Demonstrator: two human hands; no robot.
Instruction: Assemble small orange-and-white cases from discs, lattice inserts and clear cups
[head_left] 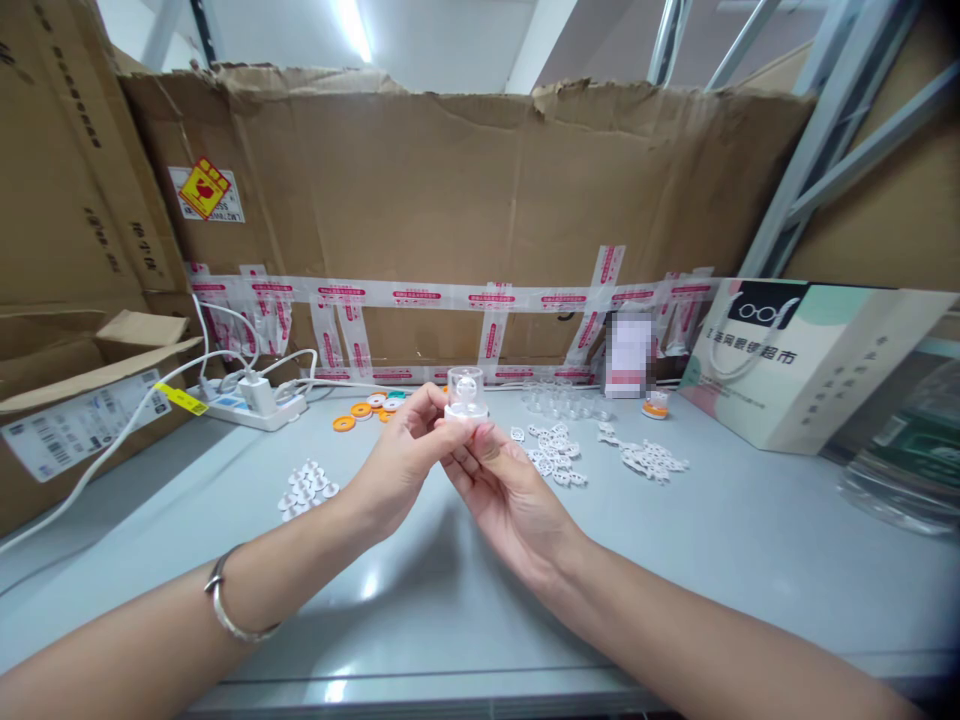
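Between both hands, above the table, is a small clear plastic cup-shaped cover (pixel 465 385) over a round white base (pixel 466 411), with a white piece inside. My left hand (pixel 409 440) is closed, thumb and fingers pinching the base from the left. From below and the right, my right hand (pixel 510 490) closes its fingertips on the same base. Part of the base is hidden by the fingers. White disc parts with stems (pixel 307 490) lie left of my left hand. Flat white openwork pieces (pixel 555 455) lie beyond my right hand.
Orange and white rings (pixel 360 411), clear cups (pixel 562 400) and more white pieces (pixel 652 458) lie on the grey table (pixel 420 640). A power strip (pixel 255 403) and open carton (pixel 90 420) stand left; a paper bag (pixel 795 370) and large bottle (pixel 911 450) stand right. Cardboard (pixel 450 180) closes the back.
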